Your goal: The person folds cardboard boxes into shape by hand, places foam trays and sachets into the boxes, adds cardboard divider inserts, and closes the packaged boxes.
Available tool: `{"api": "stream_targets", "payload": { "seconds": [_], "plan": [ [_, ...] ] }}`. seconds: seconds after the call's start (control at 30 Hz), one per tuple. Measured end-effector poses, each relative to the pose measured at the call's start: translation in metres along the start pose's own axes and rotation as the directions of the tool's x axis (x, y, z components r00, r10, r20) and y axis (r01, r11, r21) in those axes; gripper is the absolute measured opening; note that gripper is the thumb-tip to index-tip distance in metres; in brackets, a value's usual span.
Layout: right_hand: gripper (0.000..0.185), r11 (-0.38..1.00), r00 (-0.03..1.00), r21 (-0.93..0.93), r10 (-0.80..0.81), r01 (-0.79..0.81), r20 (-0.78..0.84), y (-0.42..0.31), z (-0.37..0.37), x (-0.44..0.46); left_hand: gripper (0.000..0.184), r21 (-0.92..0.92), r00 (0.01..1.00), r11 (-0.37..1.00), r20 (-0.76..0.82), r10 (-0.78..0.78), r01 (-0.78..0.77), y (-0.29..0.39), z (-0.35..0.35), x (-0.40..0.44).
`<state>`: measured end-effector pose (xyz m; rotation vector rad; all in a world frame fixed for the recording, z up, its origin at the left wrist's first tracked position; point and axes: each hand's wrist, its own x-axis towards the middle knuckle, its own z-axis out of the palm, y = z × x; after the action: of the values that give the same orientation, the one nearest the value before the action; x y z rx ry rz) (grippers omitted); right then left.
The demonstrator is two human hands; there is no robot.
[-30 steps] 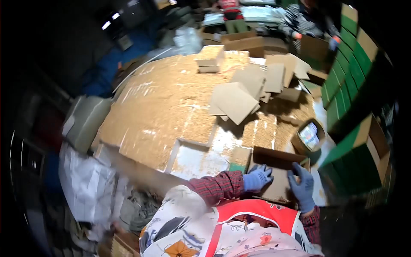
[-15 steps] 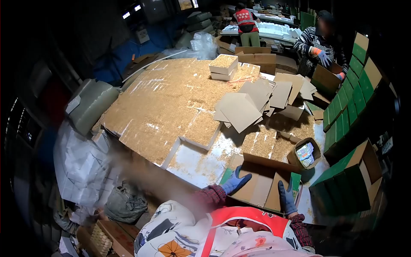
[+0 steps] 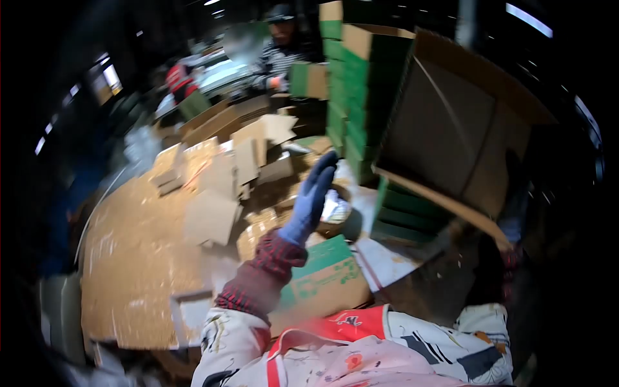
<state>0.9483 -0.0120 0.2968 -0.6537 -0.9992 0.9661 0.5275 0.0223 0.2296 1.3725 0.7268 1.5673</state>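
My left hand (image 3: 311, 201), in a blue glove, is raised with its fingers stretched out and holds nothing. Just below it, a cardboard box (image 3: 327, 277) with green print rests in front of my apron. Off to the right, a large open cardboard box (image 3: 445, 129) is tilted, its hollow inside facing me. My right hand (image 3: 510, 229) is at that box's near right corner and seems to grip its edge. Dark shadow and blur hide most of its fingers. Behind my left hand stands a round container (image 3: 332, 227) with white and blue packets.
Green boxes (image 3: 367, 97) are stacked high beyond the table, with more green boxes (image 3: 406, 213) under the tilted one. Loose cardboard sheets (image 3: 213, 216) lie on the tan, crumb-covered surface (image 3: 135, 258). A co-worker in a striped top (image 3: 280, 61) handles a green-and-brown box (image 3: 308, 80).
My view has swung right. Both hands have left the box before me, which now shows its printed side. My left hand has risen; my right is at the large box, now tilted.
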Motion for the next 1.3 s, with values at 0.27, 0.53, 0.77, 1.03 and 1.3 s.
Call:
{"api": "stream_targets", "payload": {
  "seconds": [0.27, 0.53, 0.77, 1.03, 1.3],
  "plan": [
    [0.032, 0.843, 0.942, -0.497, -0.308, 0.206, -0.131, -0.011, -0.067, 0.114, 0.074, 0.368, 0.801, 0.922, 0.513, -0.309, 0.12, -0.116, 0.073, 0.076],
    [0.035, 0.503, 0.945, -0.814, -0.284, 0.29, 0.161, 0.126, -0.062, 0.149, 0.099, 0.298, 0.979, 0.934, 0.096, 0.178, -0.199, -0.241, 0.092, 0.038],
    [0.04, 0.433, 0.93, -0.824, -0.215, 0.365, 0.299, 0.189, -0.014, 0.017, 0.083, 0.369, 0.994, 0.925, -0.084, -0.068, 0.094, -0.145, 0.027, -0.078],
    [0.047, 0.335, 0.831, -0.941, 0.512, 0.04, 0.218, 0.272, 0.026, -0.189, 0.11, 0.605, 0.549, -0.328, -0.796, -0.255, 0.725, -0.075, -0.101, -0.356],
    [0.053, 0.329, 0.716, -0.941, 0.637, 0.083, 0.286, 0.302, 0.029, -0.215, 0.126, 0.613, 0.542, 0.027, -0.676, -0.499, 0.79, -0.071, -0.109, -0.402]
  ]
}}
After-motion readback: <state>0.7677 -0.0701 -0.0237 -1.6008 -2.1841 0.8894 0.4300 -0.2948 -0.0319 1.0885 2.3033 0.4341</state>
